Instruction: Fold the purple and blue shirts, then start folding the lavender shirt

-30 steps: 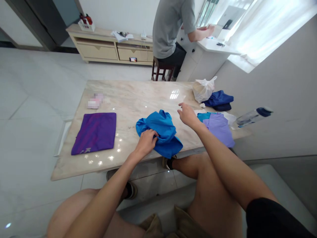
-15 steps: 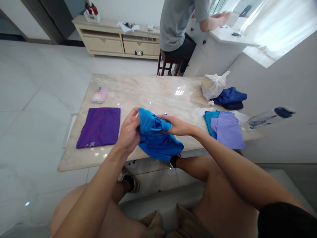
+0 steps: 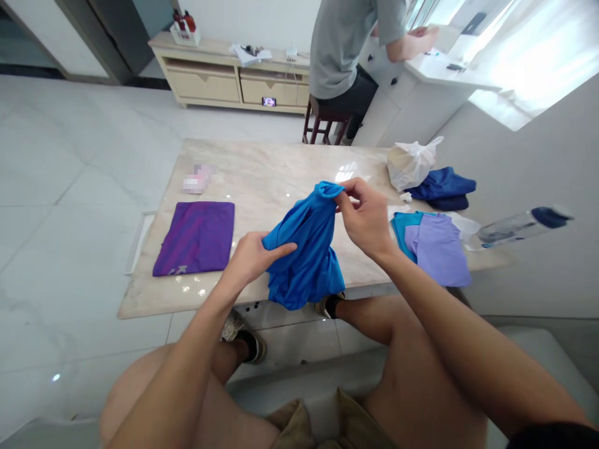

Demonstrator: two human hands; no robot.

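Note:
A bright blue T-shirt (image 3: 306,259) hangs in a crumpled mass from my right hand (image 3: 365,215), whose fingers pinch its raised edge above the marble table (image 3: 266,165). My left hand (image 3: 255,259) lies against the shirt's left side with its fingers extended, not gripping. The shirt's lower part reaches the table's front edge. To the left lies a folded purple shirt (image 3: 194,240). On the right, a lilac shirt (image 3: 440,249) sits on a teal garment (image 3: 401,234), close to my right forearm.
Navy clothes (image 3: 442,186), a white plastic bag (image 3: 412,163), and a water bottle (image 3: 519,227) lie at the table's right end. A blurred pink item (image 3: 197,179) is on the table. Beyond it, a seated person (image 3: 341,50) works at a white counter.
The blue shirt has been lifted and now hangs from my right hand. My left hand has let go of its pinch and lies flat against the cloth. The view has shifted slightly.

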